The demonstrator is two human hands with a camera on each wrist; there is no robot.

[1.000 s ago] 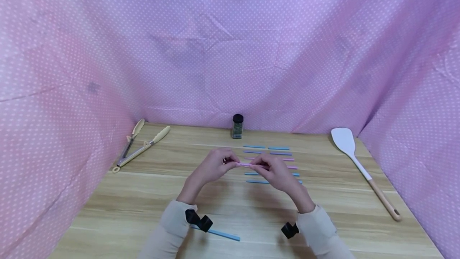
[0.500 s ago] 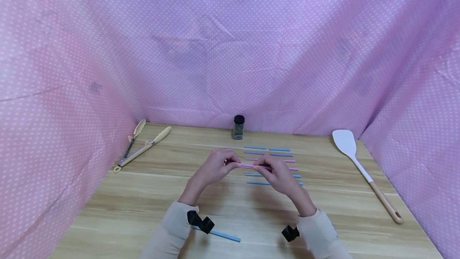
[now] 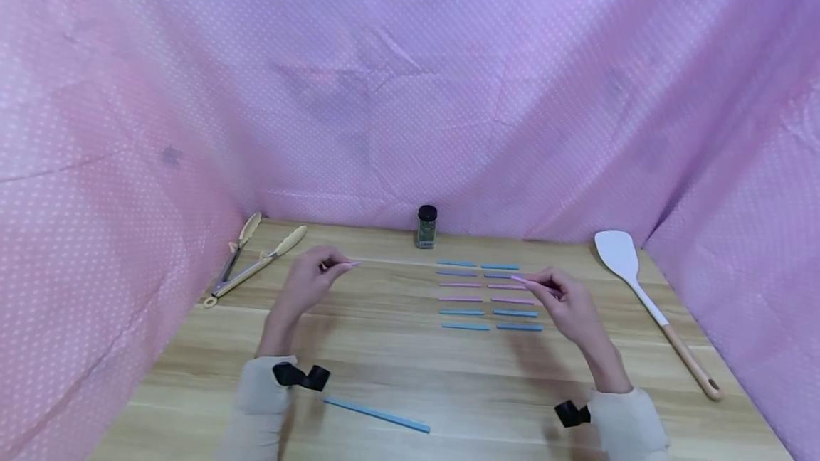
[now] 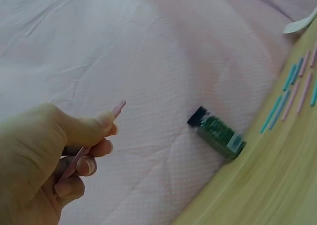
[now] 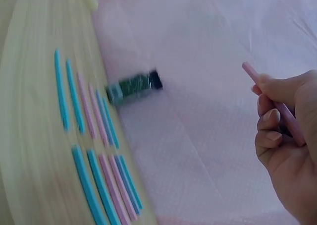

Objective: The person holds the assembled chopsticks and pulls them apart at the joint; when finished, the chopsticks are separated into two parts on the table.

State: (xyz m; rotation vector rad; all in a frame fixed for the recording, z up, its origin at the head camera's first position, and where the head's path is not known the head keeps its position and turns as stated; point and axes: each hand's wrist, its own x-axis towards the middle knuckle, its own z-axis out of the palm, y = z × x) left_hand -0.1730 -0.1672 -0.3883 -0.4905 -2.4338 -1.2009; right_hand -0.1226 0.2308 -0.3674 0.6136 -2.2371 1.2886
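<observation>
My left hand (image 3: 302,284) is raised over the left side of the table and pinches a short pink stick (image 4: 119,108) between thumb and fingers. Over the right end of the rows, my right hand (image 3: 571,306) pinches a second pink stick (image 5: 250,71), its back part lying inside the curled fingers. On the table, short sticks lie in two columns side by side: blue (image 3: 465,327), pink (image 3: 512,300) and violet (image 3: 456,273). Closer to the front lies one longer blue stick (image 3: 376,415), set at a slant.
A spice jar (image 3: 426,228) with a black lid stands at the back edge. Spread tongs (image 3: 256,270) lie at the left, and a white spatula (image 3: 631,279) with a wooden handle lies at the right. Pink dotted cloth (image 3: 397,91) surrounds the wooden table (image 3: 384,354).
Both hands held a pink stick between them above the rows. They have moved apart, left hand leftward and right hand rightward, each with a separate pink piece. The rows show more fully.
</observation>
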